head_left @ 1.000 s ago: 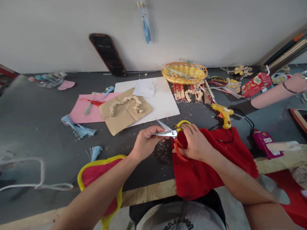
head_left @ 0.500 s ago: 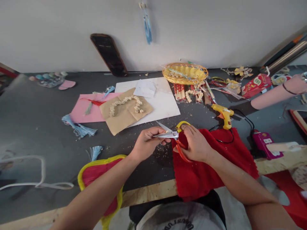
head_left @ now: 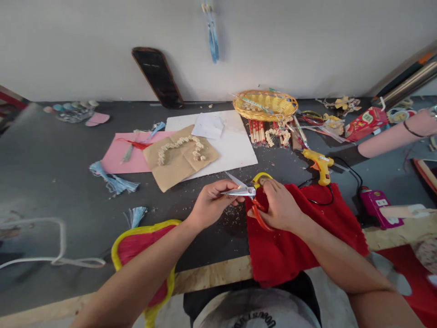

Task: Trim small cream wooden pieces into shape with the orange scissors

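My right hand (head_left: 282, 205) grips a pair of scissors (head_left: 246, 191) by its yellow and orange-red handles, the blades parted and pointing left. My left hand (head_left: 213, 202) is closed in a pinch at the blades, on a tiny pale piece mostly hidden by the fingers and steel. Small pale scraps are scattered on the dark table below. Under my right wrist lies a red cloth (head_left: 307, 232). Beyond my left hand, a row of cream bead-like pieces (head_left: 179, 143) rests on brown paper (head_left: 164, 175).
A yellow glue gun (head_left: 319, 166) lies to the right, its cord near a purple power strip (head_left: 380, 207). A wicker basket (head_left: 264, 114) sits at the back. A phone (head_left: 159, 79) leans on the wall. Blue tassels (head_left: 114, 180) and a yellow-edged red piece (head_left: 136, 246) are on the left.
The view has shifted very slightly. Both hands stay in nearly the same place, with the scissors still parted at my left fingers.
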Demonstrator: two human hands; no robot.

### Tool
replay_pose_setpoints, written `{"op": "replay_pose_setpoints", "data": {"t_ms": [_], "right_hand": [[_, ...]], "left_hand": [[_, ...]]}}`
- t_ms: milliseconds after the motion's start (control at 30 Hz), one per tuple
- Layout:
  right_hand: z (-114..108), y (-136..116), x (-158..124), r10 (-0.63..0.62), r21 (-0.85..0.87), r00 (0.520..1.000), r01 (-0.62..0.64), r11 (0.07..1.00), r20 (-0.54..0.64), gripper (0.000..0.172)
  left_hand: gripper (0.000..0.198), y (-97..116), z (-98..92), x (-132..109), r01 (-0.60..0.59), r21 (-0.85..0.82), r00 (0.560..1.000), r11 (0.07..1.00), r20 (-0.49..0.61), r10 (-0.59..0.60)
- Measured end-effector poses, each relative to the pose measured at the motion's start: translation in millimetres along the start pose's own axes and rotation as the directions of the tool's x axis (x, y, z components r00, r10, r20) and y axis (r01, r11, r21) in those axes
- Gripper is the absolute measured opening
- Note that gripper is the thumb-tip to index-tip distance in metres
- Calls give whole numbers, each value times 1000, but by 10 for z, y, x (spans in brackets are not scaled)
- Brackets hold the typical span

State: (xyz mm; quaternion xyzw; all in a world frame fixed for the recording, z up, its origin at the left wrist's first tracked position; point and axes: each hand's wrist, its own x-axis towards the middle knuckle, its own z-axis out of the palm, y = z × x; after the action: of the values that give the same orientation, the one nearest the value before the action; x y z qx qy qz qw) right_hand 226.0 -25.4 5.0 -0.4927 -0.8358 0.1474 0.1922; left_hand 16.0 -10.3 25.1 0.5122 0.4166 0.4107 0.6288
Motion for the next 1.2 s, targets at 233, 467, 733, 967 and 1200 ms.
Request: {"op": "replay_pose_setpoints", "data": {"t_ms": [233,467,733,967,1200], "right_hand": [[-10,-15,9,-17,-49,1000,17,999,-2,67],[-93,-58,-14,31,-50,998,-28,998,57,55],[-69,-44,9,-25,-78,997,30,996,68,62],[-69,-17,6,-55,-22,995,57,998,78,64],[-129,-79,-26,14,-19,995,-12,1000,100,50]], "left_hand": [[17,41,16,-7,22,33,1000,999,-20,-21],[15,41,17,-27,65,-22,998,998,3,-65],[14,55,-33,-9,189,-100,978,977,107,-178],[25,33,-86,13,265,-117,951,957,195,-240],[21,57,-52,1,241,-140,962,960,170,-216]]}}
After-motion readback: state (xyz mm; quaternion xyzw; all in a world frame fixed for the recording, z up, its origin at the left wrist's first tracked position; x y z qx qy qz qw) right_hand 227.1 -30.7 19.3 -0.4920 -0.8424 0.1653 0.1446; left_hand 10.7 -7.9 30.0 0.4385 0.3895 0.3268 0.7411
